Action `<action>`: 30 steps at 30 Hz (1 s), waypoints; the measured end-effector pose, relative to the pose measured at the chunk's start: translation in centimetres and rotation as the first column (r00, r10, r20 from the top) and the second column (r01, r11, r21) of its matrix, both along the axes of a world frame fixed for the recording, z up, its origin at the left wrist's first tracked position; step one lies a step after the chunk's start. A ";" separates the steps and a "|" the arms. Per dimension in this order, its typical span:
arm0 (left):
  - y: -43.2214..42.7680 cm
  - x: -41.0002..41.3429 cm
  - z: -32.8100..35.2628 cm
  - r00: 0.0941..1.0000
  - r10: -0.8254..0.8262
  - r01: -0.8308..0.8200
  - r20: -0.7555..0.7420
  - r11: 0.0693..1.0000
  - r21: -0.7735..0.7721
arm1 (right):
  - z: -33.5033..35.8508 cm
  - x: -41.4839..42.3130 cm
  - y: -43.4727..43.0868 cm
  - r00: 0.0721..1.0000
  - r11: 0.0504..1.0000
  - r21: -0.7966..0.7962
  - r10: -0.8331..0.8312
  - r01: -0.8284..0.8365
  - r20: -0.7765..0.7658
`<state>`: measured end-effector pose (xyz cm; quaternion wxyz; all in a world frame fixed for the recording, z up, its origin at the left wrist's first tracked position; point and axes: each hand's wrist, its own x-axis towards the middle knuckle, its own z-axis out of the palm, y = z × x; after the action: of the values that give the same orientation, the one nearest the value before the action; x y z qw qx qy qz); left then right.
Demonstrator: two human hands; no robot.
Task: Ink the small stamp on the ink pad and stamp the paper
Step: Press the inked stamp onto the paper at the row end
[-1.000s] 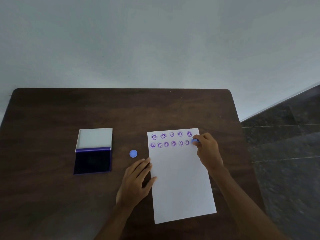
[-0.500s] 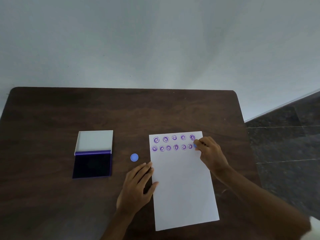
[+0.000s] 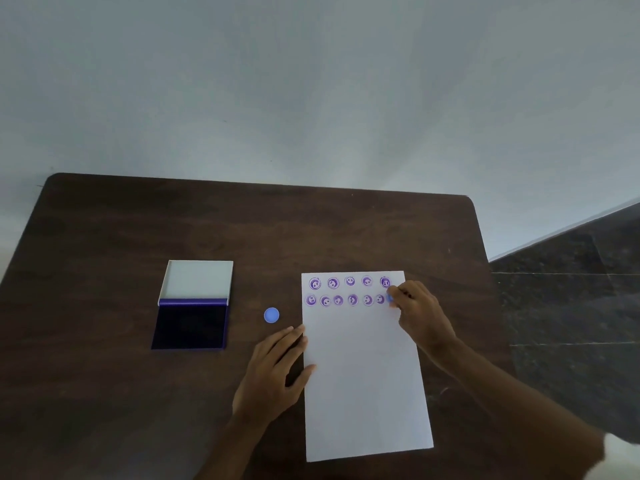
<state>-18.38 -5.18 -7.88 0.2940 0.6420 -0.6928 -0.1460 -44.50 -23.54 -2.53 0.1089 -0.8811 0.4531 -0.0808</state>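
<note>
Blue small stamp (image 3: 390, 298) pinched in right hand (image 3: 420, 315) grip, pressed at right end of second print row on paper (image 3: 363, 375), directly beneath fingertips. Left hand (image 3: 273, 370) flat and empty, pinning paper's left edge to tabletop (image 3: 242, 230). Ink pad (image 3: 190, 325) well left past blue cap (image 3: 271, 315), nearer left hand; re-inking likely means reaching across.

My small blue stamp (image 3: 390, 298) presses the white paper (image 3: 363, 375) near its far right edge, ending two rows of purple smiley prints (image 3: 350, 291). The open ink pad (image 3: 191, 326) lies well to the left.
</note>
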 end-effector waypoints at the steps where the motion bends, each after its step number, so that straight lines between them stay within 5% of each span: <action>1: 0.1 0.0 -0.2 1.000 0.001 -0.001 -0.003 1.000 0.001 | -0.5 -0.1 0.1 1.000 1.000 -0.020 -0.011 0.012 0.017; 9: 0.1 0.0 -0.3 1.000 -0.004 0.005 0.004 1.000 -0.031 | 0.0 0.6 0.6 0.999 0.998 0.028 -0.048 0.049 -0.024; 12: 0.1 0.0 -0.1 1.000 -0.001 0.001 -0.009 1.000 -0.029 | 1.1 0.8 1.1 0.947 0.957 0.149 -0.273 0.249 0.171; 16: 0.0 0.1 0.5 0.999 -0.004 0.003 -0.036 1.000 -0.016 | 3.3 -1.1 3.4 0.480 0.647 0.294 -0.738 0.704 0.474; 18: -0.1 0.1 0.9 0.997 -0.007 0.007 -0.079 1.000 0.002 | 4.1 -2.4 5.0 0.241 0.501 0.457 -0.823 0.735 0.515; 20: 0.1 0.4 1.5 0.989 -0.019 0.022 -0.149 1.000 0.020 | 4.8 -3.0 6.7 0.124 0.436 0.551 -0.850 0.712 0.512; 26: 3.0 6.3 3.7 0.997 -0.034 0.029 -0.072 0.997 -0.065 | 6.1 -0.1 11.6 0.066 0.423 0.679 -0.872 0.600 0.486; 30: 5.9 12.7 4.0 0.953 0.303 -0.303 -0.010 0.953 -0.024 | 6.5 4.6 13.9 0.118 0.445 0.726 -0.883 0.524 0.455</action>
<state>-5.72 0.76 -3.92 0.3231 0.7364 -0.5872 -0.0926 -39.91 -9.60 3.97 0.4183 -0.3559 0.7236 -0.4181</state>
